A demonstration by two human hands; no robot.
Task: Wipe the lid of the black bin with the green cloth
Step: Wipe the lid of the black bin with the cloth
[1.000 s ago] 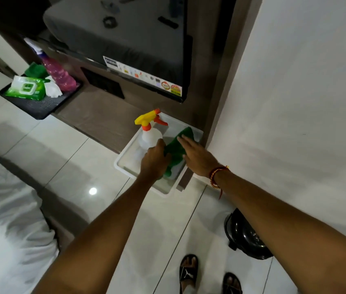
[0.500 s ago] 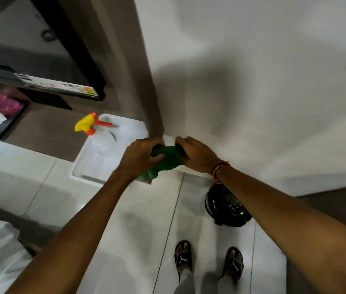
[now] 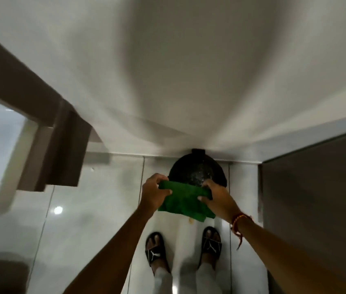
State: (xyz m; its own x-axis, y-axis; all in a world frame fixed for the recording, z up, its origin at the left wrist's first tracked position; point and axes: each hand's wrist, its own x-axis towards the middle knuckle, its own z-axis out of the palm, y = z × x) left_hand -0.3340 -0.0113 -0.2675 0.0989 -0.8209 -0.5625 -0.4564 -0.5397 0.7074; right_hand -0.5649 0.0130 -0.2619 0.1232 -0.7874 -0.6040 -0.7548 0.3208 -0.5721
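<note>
Tiled floor (image 3: 95,209); green cloth (image 3: 183,200) between hands.

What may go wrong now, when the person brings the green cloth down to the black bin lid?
1. The green cloth is only pinched at its top edge by the left hand and right hand; the loose lower part may slip or bunch.
2. The bin lid looks wet with droplets, so wiping may push water onto the glossy floor near the sandals.

- The bin (image 3: 197,170) stands on the floor (image 3: 95,209), against the wall (image 3: 167,71).
- The cloth (image 3: 183,200) is stretched between the left hand (image 3: 155,192) and right hand (image 3: 218,198), in front of the bin's lid.
- Two sandalled feet (image 3: 155,249) stand nearer, behind the cloth.
</note>
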